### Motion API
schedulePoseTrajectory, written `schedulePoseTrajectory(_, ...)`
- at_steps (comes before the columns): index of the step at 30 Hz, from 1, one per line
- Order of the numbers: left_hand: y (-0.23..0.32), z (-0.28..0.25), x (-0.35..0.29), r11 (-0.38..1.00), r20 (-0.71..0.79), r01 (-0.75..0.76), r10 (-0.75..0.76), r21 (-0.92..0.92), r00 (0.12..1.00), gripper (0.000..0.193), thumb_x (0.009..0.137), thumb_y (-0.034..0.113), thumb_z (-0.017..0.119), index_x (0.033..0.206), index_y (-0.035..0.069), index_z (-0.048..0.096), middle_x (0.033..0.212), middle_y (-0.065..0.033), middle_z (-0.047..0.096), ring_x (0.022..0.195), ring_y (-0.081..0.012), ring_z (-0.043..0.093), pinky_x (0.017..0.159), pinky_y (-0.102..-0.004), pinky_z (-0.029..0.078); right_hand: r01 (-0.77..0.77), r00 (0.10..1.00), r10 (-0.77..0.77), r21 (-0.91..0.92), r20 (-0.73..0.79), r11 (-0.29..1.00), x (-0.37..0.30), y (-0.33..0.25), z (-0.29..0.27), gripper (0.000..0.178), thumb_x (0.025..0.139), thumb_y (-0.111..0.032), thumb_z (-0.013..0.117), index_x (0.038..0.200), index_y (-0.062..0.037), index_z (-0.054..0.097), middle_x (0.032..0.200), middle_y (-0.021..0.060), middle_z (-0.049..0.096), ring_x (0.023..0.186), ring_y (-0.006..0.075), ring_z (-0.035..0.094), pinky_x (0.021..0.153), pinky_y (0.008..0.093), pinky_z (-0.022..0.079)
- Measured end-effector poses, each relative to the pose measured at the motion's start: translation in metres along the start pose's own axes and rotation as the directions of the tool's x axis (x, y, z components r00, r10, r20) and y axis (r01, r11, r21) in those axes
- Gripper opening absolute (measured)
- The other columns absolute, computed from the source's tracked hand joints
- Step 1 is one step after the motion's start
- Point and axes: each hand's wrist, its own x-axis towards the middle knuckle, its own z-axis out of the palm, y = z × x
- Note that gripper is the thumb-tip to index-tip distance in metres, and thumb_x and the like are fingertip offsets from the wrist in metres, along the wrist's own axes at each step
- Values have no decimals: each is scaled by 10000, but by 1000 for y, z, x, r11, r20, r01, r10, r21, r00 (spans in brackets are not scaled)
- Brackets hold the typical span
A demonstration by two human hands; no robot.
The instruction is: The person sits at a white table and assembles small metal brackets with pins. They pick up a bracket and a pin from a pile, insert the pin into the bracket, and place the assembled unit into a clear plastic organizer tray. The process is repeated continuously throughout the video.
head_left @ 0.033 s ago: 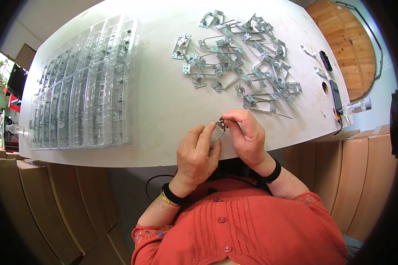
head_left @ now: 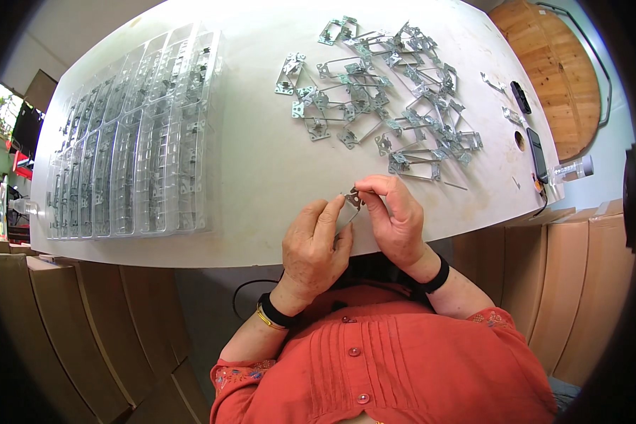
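At the near edge of the white rounded table (head_left: pixel 261 162), just in front of my chest, both my hands meet over one small piece. My left hand (head_left: pixel 314 247) and my right hand (head_left: pixel 396 219) share a small thin grey metal bracket (head_left: pixel 350 203), held just above the tabletop's front rim. My right thumb and forefinger are pressed together on its upper end, where a little stamped tab shows; my left fingertips (head_left: pixel 332 212) close on the lower, flatter part, so the piece is pinched from both sides and mostly hidden between my fingers. How it is shaped underneath I cannot tell.

Farther out on the table, beyond my right hand, lies a loose scatter of grey stamped metal brackets and thin frames (head_left: pixel 389 99), tangled over one another; the nearest of them sits just beyond my right knuckles. To my left, well apart from my hands, a row of clear plastic trays (head_left: pixel 141 141) lies side by side, their narrow compartments holding small metal parts. At the table's far right edge are a black flat phone-like device (head_left: pixel 537 152), a smaller black oblong (head_left: pixel 520 97) and a clear plastic bottle (head_left: pixel 572 169) lying at the rim. I wear black bands on both wrists and an orange buttoned shirt (head_left: pixel 389 360).
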Motion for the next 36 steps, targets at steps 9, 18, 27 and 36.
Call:
schedulePoseTrajectory(9, -1, 0, -1, 1000, -1, -7, 7, 0, 1000, 552, 807, 2, 865, 1343, 8, 730, 1167, -193, 705, 915, -341, 738, 764, -414, 609, 20, 1000, -20, -21, -1, 1000, 2, -2, -1, 225, 971, 53, 781, 1169, -42, 734, 1060, 128, 745, 929, 298, 725, 812, 381, 595)
schedulePoseTrajectory(18, -1, 1, -1, 1000, -3, -5, 5, 5, 1000, 549, 808, 4, 863, 1340, 10, 729, 1165, -195, 708, 922, -344, 737, 768, -419, 610, 24, 1000, -25, -26, -5, 999, 2, 1, 0, 222, 956, 32, 811, 1144, -55, 732, 1050, 122, 746, 917, 300, 720, 808, 383, 589)
schedulePoseTrajectory(27, 0, 0, -1, 1000, -3, -3, 3, -5, 1000, 544, 812, 2, 858, 1339, 11, 727, 1168, -198, 711, 929, -351, 740, 773, -421, 612, 12, 1000, -12, 29, -9, 1000, -1, 2, 1, 179, 978, -18, 818, 1103, -46, 693, 1080, 128, 751, 932, 303, 724, 824, 390, 588)
schedulePoseTrajectory(36, 9, -7, 2, 996, 12, -30, 30, 85, 999, 547, 828, 16, 854, 1356, 19, 714, 1178, -184, 726, 1029, -368, 727, 900, -450, 589, -252, 967, 248, 268, 52, 930, -10, -10, -2, 125, 1119, -98, 696, 1169, -14, 618, 1164, 152, 776, 945, 159, 750, 862, 315, 604)
